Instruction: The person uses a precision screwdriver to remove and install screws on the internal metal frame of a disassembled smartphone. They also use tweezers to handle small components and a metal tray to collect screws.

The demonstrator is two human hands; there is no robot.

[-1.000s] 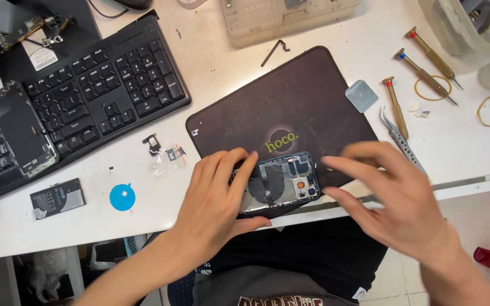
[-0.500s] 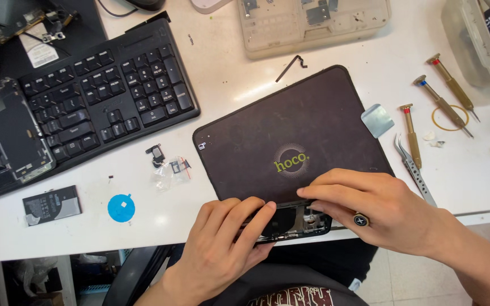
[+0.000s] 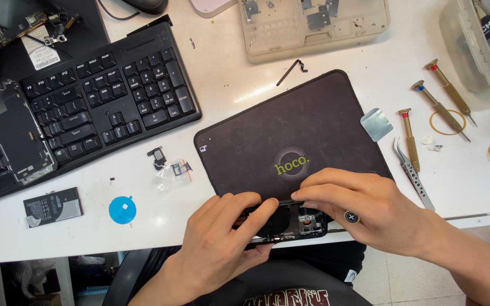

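The left hand (image 3: 222,243) curls its fingers over the opened phone (image 3: 290,222), gripping its left end; the phone sits at six o'clock on the dark mat (image 3: 290,130), at the table's near edge. At three o'clock from it, the right hand (image 3: 364,212) clasps the phone's top edge, fingers bent. Both hands hide most of the phone; its insides are hard to make out

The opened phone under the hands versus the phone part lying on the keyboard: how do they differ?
The opened phone lies on the dark mat at the desk's near edge; the phone part rests on the black keyboard, far left. The opened phone is gripped by the left hand and right hand and mostly covered; the phone part lies untouched, in full view. Both are dark and rectangular.
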